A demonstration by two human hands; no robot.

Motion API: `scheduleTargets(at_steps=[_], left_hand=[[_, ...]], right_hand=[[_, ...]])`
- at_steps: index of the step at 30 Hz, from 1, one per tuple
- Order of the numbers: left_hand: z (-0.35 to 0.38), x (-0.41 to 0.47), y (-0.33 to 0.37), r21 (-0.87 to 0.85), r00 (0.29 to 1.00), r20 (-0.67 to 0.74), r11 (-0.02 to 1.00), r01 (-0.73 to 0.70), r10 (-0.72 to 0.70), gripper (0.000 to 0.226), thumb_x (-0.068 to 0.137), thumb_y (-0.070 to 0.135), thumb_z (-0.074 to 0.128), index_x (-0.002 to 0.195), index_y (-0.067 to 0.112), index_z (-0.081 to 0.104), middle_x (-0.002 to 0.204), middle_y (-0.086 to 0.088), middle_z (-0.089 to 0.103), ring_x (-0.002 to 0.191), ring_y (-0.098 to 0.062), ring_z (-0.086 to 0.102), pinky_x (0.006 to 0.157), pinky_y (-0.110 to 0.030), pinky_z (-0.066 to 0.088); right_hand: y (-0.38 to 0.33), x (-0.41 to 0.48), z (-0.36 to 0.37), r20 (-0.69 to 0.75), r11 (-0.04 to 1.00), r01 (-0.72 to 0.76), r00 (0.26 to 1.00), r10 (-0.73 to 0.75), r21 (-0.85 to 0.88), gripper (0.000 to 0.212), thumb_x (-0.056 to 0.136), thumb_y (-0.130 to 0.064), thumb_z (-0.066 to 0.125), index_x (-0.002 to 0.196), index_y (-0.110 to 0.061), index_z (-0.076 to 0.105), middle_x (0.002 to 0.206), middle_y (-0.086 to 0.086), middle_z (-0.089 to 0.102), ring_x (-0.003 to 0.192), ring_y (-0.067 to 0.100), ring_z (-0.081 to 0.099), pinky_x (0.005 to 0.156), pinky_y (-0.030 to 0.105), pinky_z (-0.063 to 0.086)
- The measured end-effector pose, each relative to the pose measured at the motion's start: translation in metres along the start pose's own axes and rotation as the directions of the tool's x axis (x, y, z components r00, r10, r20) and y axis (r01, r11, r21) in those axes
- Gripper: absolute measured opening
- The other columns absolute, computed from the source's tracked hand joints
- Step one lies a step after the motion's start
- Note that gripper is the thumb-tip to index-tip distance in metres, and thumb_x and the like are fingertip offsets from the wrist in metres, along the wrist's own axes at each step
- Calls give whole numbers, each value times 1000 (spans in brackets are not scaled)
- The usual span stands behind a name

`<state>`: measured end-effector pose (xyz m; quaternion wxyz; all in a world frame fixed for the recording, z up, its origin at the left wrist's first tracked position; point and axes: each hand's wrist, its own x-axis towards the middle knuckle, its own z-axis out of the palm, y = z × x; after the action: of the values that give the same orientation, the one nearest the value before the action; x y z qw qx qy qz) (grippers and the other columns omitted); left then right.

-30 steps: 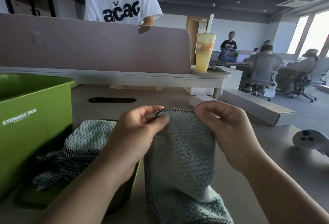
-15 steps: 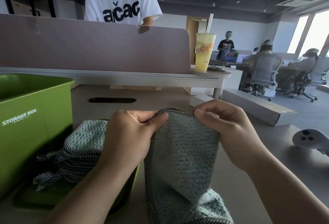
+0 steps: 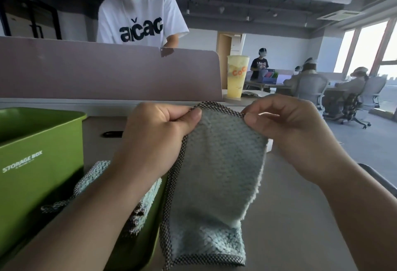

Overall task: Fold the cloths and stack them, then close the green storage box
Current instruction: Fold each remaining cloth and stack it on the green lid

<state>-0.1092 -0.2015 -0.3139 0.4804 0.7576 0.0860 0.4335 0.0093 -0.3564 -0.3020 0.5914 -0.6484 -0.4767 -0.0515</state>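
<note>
Over the middle of the worktop (image 3: 290, 238), both hands are up with a pale blue cloth (image 3: 217, 174) hanging between them. Left hand (image 3: 159, 139) pinches the top left corner, thumb pressed onto the checked trim. Right hand (image 3: 292, 137) pinches the top right corner, thumb and forefinger closed on the edge. The hands sit apart, with the cloth's top edge stretched between them. The cloth hangs doubled, one layer over another, with checked trim running down its left side and along the bottom. Its lower end drops toward the near edge; whether it touches the worktop, I can't tell.

At the left edge stands the green storage box (image 3: 38, 163), open at the top, white lettering on its side. Just beside it on the right, a second cloth (image 3: 96, 174) lies crumpled on a green lid (image 3: 137, 249), partly hidden behind the left forearm.

Along the far edge runs a mauve divider panel (image 3: 107, 70), and a yellow drink cup (image 3: 237, 77) stands at its right end. Behind the panel stands a person in a white T-shirt (image 3: 139, 19), wearing a headset.
</note>
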Motion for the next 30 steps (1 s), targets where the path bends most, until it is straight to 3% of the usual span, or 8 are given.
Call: scheduleTargets(at_steps=[3,6,9,13,20,25,28,30], left_hand=[[-6,4,23,181,988,-46,974,-135,145,6,85,31,66,83,32,71,71,23,71,71,14,64,59,-1,42],[-13,8,32,263,971,-42,941,-215,234,5,86,35,65,85,36,70,72,18,72,69,3,67,65,-14,52],[-18,11,36,47,995,40,995,-88,86,11,86,33,65,84,36,75,76,10,76,70,-8,71,74,-33,56],[-17,11,27,-107,979,171,985,133,-114,19,88,23,60,78,18,75,70,1,75,54,-9,64,47,-20,49],[8,-4,-47,30,944,102,949,313,-314,21,92,32,57,81,27,75,74,3,75,74,-17,68,76,-41,52],[19,-21,-66,-49,903,84,903,426,-421,34,75,54,64,82,23,76,80,-2,76,84,-27,71,88,-46,52],[23,-23,-72,-158,890,49,877,454,-453,42,67,59,61,86,24,76,87,-3,77,92,-27,70,96,-53,48],[21,-23,-74,-212,878,35,855,473,-477,45,68,58,62,88,21,75,92,-8,76,95,-32,69,97,-54,47]], right_hand=[[-19,9,-11,-66,992,44,996,-52,-117,6,81,-14,69,76,-16,69,72,-5,70,65,5,61,67,22,50],[-33,14,-17,-100,990,47,993,-61,-130,11,79,-14,71,70,-20,70,64,-9,67,59,4,57,59,23,48],[-40,15,-21,-129,995,55,989,-65,-80,16,75,-10,74,65,-23,72,63,-8,70,62,5,60,60,18,49],[-36,20,-21,-138,986,-14,990,38,169,13,68,-6,74,66,-19,74,67,-3,71,68,11,64,63,21,49],[43,13,17,-177,921,-373,904,388,112,27,82,5,66,76,-20,73,84,3,76,88,21,70,87,40,56],[86,-7,32,-220,808,-383,829,515,447,24,83,14,58,88,-7,69,78,7,73,73,15,70,74,29,56],[99,-12,37,-36,631,-461,789,613,624,14,89,-9,59,100,-5,66,89,10,69,78,17,66,69,26,51],[100,-17,38,225,546,-595,771,596,590,32,88,-34,55,98,-6,66,88,9,66,74,19,60,71,29,46]])
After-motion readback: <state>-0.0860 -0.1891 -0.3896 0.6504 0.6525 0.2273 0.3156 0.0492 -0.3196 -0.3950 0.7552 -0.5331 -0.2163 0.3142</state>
